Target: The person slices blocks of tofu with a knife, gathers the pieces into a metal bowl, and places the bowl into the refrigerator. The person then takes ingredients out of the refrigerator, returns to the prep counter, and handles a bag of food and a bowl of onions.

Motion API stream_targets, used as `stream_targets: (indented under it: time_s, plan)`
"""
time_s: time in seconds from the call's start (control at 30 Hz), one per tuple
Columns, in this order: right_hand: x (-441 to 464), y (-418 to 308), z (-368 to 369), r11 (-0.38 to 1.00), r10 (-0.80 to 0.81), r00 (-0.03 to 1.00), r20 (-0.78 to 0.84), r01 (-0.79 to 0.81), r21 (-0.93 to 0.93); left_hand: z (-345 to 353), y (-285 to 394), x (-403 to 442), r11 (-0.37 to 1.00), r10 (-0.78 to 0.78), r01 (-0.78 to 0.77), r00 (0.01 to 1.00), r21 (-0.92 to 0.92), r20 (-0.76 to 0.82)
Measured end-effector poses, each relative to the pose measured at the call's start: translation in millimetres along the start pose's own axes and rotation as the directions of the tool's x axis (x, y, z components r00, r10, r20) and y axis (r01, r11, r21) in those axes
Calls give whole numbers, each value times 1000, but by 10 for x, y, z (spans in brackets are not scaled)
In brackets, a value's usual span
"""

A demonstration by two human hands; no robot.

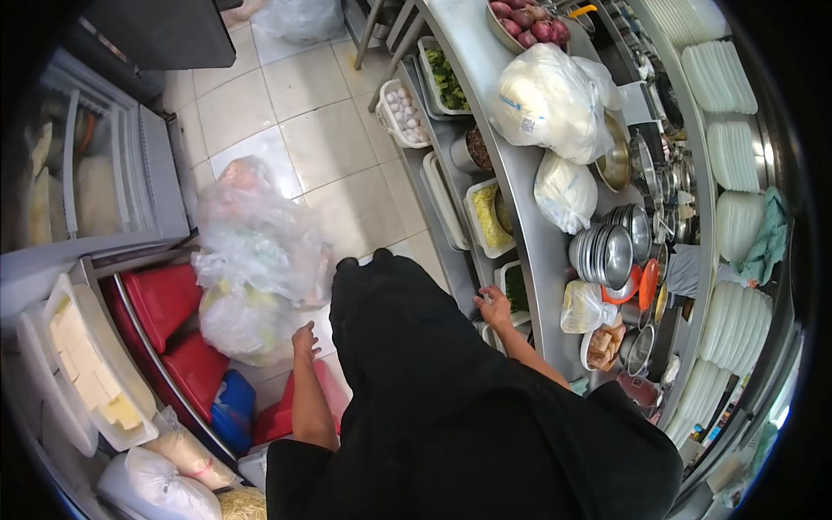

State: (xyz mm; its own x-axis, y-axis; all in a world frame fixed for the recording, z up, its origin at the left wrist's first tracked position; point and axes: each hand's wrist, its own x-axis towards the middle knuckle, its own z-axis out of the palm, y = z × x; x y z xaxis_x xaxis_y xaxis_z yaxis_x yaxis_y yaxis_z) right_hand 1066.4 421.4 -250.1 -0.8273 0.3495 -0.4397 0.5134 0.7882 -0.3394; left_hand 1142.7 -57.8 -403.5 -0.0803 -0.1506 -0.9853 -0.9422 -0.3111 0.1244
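My left hand (305,340) hangs in the air with loose, parted fingers and holds nothing. Nearest to it is a heap of clear plastic bags (264,247) on the floor, with pale and greenish contents that I cannot make out. On the other side, my right hand (493,308) is beside the lower shelf of the steel counter, close to a white tray of dark greens (516,288). Its fingers are slightly bent and apart, with nothing in them; whether it touches the tray's edge I cannot tell.
On the steel counter (511,156) stand white bags (555,104), red onions (533,24) and stacked metal bowls (602,256). Below are a basket of eggs (406,114) and a tray of yellow pieces (488,217). Red bins (160,303) and a glass-door fridge (87,165) line the left.
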Motion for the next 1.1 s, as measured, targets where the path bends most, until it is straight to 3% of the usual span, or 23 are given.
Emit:
stream_targets:
  time_s: [0.1,0.17,0.27,0.33,0.47,0.6,0.63,0.8,0.9,1.0,1.03,1.1]
  plan:
    - [141,257,114,986,117,988,102,-128,104,10,-54,3,999,37,-39,995,-26,-88]
    - [199,366,145,982,188,974,126,-187,-20,49,-64,-89,1000,21,-19,995,15,-103]
    - [553,1136,547,888,306,889,342,-396,235,213,-2,-379,996,-9,15,998,86,-65]
    - [433,699,330,846,333,883,331,-435,308,321,-11,-481,980,71,-53,993,190,-90]
    - [616,628,403,797,358,802,478,-529,291,519,-23,-688,961,176,-135,972,242,-154]
    - [941,487,572,791,350,762,545,-552,264,555,-128,-745,947,171,-136,980,291,-97]
    - [1045,403,583,796,342,760,553,-547,259,573,-164,-736,972,78,-43,986,229,-146]
    - [1642,-217,693,832,304,773,557,-500,240,569,-186,-503,986,-109,128,977,102,-181]
    - [2026,-650,704,848,298,784,544,-479,226,566,37,-283,994,-104,110,974,19,-203]
    - [2398,-1200,660,863,254,782,570,-449,231,491,549,-99,999,14,-21,985,-37,-175]
    - [2498,-1401,643,869,250,792,556,-437,232,450,783,-70,997,61,-69,971,-25,-232]
    - [2726,-1862,660,877,232,814,532,-412,248,297,1345,-46,971,227,-190,923,144,-311]
